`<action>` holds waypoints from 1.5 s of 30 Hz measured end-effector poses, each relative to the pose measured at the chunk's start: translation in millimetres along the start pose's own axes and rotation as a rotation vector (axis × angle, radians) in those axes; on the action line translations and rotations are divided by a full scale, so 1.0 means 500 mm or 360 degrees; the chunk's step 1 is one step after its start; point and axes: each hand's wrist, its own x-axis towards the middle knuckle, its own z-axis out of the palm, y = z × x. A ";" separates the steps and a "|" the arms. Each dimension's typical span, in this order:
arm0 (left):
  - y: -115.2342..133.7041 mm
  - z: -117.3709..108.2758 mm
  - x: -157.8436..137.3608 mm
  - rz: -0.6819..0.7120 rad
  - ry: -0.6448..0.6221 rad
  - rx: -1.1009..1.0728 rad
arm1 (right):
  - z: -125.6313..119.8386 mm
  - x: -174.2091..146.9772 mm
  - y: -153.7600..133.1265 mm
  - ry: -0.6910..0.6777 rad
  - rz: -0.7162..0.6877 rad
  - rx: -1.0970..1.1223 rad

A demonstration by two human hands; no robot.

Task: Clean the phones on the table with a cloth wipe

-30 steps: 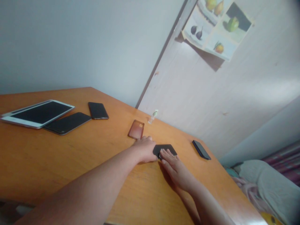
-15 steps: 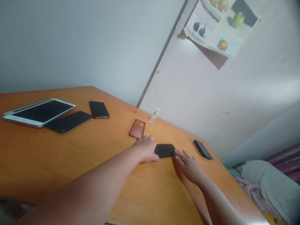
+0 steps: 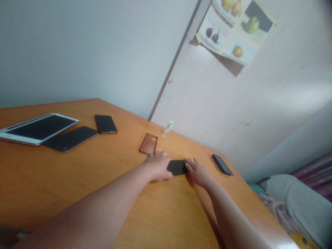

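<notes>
Black phone [image 3: 177, 167] lies flat on the orange wooden table [image 3: 77, 173], and we take it as our landmark. We have both arms stretched far forward over the tabletop toward it, forearms low and nearly straight, converging on the phone from either side. Our left hand [image 3: 158, 166] rests palm down against the phone's left end, knuckles up, fingers curled loosely over that edge and touching it; we cannot tell how firmly it presses. Our right hand [image 3: 197, 171] lies at the phone's right end, palm down, fingers [image 3: 188, 163] extended and slightly spread, with the tips touching the phone's right edge at its far corner. Neither hand lifts the phone; it sits between them on the wood.

Just beyond the phone to its left, near our left knuckles, lies a reddish translucent case [image 3: 148, 144]. Farther past that case, close to the wall, stands a small clear bottle [image 3: 167, 128]. To the phone's right, apart from our right hand, a dark phone [image 3: 222, 164] lies near the table's edge. Well to the phone's left sit another dark phone [image 3: 105, 123], a larger dark device [image 3: 70, 138] and a white-framed tablet [image 3: 38, 128] touching it. High above the phone, a fruit poster [image 3: 233, 29] hangs on the pale wall.
</notes>
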 end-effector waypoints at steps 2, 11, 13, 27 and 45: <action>0.000 0.002 0.000 -0.0005 0.0010 0.0011 | 0.006 -0.009 0.010 0.0022 0.0014 -0.0015; -0.006 0.018 0.007 -0.0022 0.0049 -0.0028 | 0.008 -0.042 -0.069 0.0107 -0.0190 0.0141; -0.008 0.022 0.007 -0.0024 0.0073 -0.0081 | 0.004 -0.051 -0.096 0.0053 -0.0468 0.0281; -0.011 0.026 0.008 -0.0103 0.0063 -0.0169 | 0.016 -0.043 -0.109 -0.0012 -0.0630 0.0393; -0.016 0.026 0.012 -0.0050 0.0033 -0.0153 | 0.015 -0.019 -0.035 0.0050 -0.0050 0.0228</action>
